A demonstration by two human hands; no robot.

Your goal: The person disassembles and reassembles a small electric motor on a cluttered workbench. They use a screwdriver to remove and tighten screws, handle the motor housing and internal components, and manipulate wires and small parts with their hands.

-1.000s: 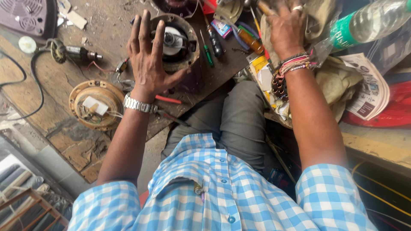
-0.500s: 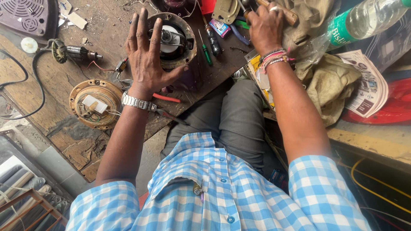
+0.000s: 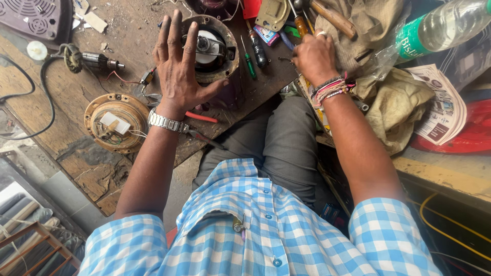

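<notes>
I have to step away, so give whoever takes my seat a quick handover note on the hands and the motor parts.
Left hand: open, fingers spread, resting on the round motor housing on the wooden bench.
Right hand: closed, down among the tools beside the cloth; what it has in its grip is hidden.
Second round motor part and armature lie apart to the left.
Done: housing is open. Left: parts not yet joined.

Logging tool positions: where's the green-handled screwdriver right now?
In the head view, the green-handled screwdriver lies on the wooden bench, between the round motor housing under the left hand and the right hand, beside a black-handled screwdriver.
</notes>
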